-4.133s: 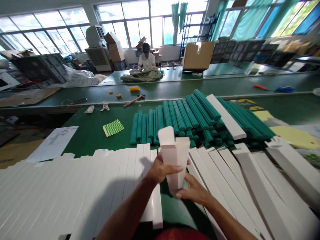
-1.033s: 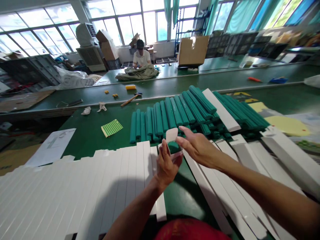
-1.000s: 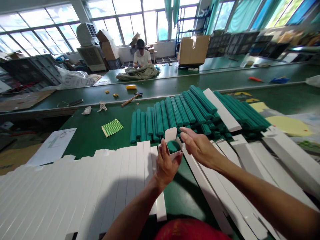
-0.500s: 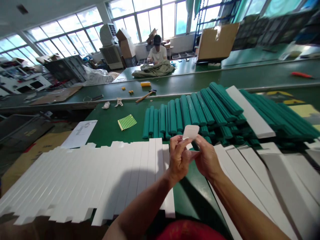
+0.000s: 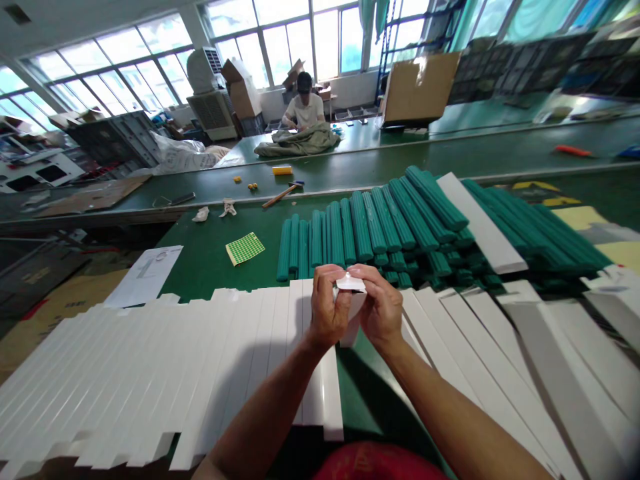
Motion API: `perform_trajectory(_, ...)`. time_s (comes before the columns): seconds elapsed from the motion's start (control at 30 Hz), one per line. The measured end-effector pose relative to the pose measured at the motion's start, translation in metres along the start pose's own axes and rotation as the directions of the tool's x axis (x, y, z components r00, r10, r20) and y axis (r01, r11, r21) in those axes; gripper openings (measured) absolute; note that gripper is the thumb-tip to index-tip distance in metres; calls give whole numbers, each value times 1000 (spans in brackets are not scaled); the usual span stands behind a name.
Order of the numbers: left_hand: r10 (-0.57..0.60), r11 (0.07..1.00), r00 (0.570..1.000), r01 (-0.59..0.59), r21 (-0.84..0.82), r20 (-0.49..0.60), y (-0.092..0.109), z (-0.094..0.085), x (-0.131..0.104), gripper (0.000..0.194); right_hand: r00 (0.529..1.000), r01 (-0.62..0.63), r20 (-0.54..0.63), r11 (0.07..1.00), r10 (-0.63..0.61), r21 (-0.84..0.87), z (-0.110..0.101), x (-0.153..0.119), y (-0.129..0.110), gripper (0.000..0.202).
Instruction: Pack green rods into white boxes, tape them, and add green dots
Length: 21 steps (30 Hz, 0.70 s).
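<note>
So the left hand [image 5: 330, 310] and right hand [image 5: 381, 307] both had the white box [image 5: 351, 328] gripped btwn them above the desk [image 5: 210, 280] (cdn't tell if its base touched), fingers pinching the top flap [image 5: 351, 285] from abt 9 and 3 o'clock. Imo the main risk was that flap creasing or tearing if the pressure was too hard or uneven, esp. since the card looked thin. Also the row of white boxes [image 5: 200, 360] lay close at abt 8 and the green rolls [image 5: 360, 227] at abt 1, so a slip cd've knocked stuff outta line.
</note>
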State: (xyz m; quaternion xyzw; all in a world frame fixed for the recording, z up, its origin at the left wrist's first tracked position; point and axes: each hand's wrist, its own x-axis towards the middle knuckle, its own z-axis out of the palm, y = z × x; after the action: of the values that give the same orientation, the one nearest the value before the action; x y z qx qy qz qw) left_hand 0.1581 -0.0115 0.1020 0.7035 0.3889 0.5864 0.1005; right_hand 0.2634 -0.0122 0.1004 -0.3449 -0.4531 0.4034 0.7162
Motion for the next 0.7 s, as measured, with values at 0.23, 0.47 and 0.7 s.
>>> perform_trajectory(0.23, 167, 979, 971, -184, 92, 170, -4, -15, 5, 42, 985, -22, 170, 1000, 19, 13, -17, -10, 3, 43)
perform_trajectory(0.47, 116, 970, 901, -194, 149, 419, 6, -36, 20, 42, 928, 135, 372, 907, 25, -399, -25, -21, 11, 74)
perform_trajectory(0.7, 29, 967, 863, -151, 203, 504, 15, -45, 31, 41, 930, 219, 366, 826, -16, -520, -16, -24, 14, 72)
